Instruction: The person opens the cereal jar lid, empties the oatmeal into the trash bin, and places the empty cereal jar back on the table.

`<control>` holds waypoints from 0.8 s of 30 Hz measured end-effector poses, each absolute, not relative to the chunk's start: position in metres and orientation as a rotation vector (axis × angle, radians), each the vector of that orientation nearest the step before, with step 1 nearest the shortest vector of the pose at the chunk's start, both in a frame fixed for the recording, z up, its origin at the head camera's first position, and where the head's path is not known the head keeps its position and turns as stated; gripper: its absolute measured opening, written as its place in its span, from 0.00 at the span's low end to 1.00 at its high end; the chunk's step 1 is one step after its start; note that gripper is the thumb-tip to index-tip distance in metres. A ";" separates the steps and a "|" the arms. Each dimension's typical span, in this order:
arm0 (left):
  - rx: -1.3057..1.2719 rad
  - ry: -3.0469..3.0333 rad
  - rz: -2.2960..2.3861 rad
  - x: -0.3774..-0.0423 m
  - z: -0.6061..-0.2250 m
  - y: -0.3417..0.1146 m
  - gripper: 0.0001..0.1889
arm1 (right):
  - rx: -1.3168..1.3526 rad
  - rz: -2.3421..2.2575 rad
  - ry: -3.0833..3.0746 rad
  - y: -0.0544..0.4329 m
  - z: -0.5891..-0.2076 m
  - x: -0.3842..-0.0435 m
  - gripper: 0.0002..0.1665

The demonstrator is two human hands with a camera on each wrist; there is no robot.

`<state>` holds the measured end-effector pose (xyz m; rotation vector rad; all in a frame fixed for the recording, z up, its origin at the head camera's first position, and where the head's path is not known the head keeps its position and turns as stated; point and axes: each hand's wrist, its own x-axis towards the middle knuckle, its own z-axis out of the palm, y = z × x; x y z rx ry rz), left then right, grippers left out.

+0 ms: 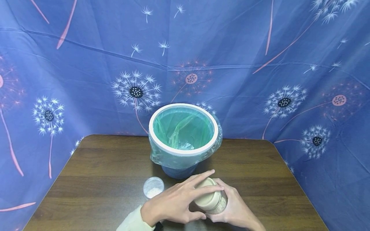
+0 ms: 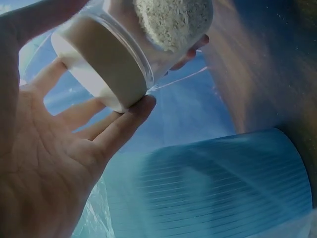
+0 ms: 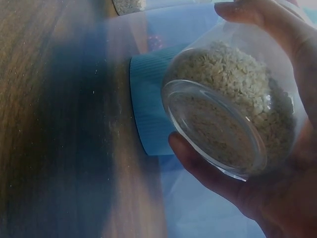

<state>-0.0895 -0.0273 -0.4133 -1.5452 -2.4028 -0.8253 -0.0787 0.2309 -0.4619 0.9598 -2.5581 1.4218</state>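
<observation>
A clear jar (image 1: pixel 221 205) of pale grains (image 3: pixel 237 79) is held tilted above the front of the table. Around its body curls my right hand (image 1: pixel 237 205), thumb on one side and fingers on the other in the right wrist view. My left hand (image 1: pixel 177 200) spans the jar's cream lid (image 1: pixel 207 199), its thumb and fingertips at opposite sides of the rim. In the left wrist view the lid (image 2: pixel 106 62) sits on the jar's mouth, with grains (image 2: pixel 176 22) gathered toward the base.
Just behind the hands stands a blue bin with a white rim (image 1: pixel 184 152), lined with a translucent green bag (image 1: pixel 199 128). A small clear dish (image 1: pixel 153 179) holding white grains (image 1: pixel 154 192) lies left of the hands on the wooden table (image 1: pixel 95 179). A blue patterned cloth (image 1: pixel 231 41) hangs behind.
</observation>
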 end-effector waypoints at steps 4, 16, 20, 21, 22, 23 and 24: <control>-1.566 -2.375 -0.813 -0.093 -0.413 -0.028 0.50 | 0.982 1.453 -2.538 0.231 -0.462 -0.078 0.53; -1.472 -2.434 -0.837 -0.095 -0.412 -0.026 0.47 | 0.980 1.427 -2.540 0.231 -0.462 -0.078 0.52; -1.444 -2.433 -0.877 -0.094 -0.412 -0.026 0.45 | 0.979 1.402 -2.557 0.231 -0.461 -0.078 0.52; -1.435 -2.432 -0.887 -0.094 -0.412 -0.026 0.45 | 0.980 1.399 -2.562 0.231 -0.461 -0.078 0.52; -1.426 -2.427 -0.892 -0.094 -0.412 -0.026 0.44 | 0.980 1.397 -2.565 0.231 -0.461 -0.078 0.52; -1.416 -2.426 -0.896 -0.093 -0.412 -0.025 0.44 | 0.976 1.405 -2.573 0.231 -0.461 -0.078 0.52; -1.403 -2.427 -0.901 -0.093 -0.413 -0.025 0.44 | 0.971 1.414 -2.581 0.231 -0.461 -0.078 0.53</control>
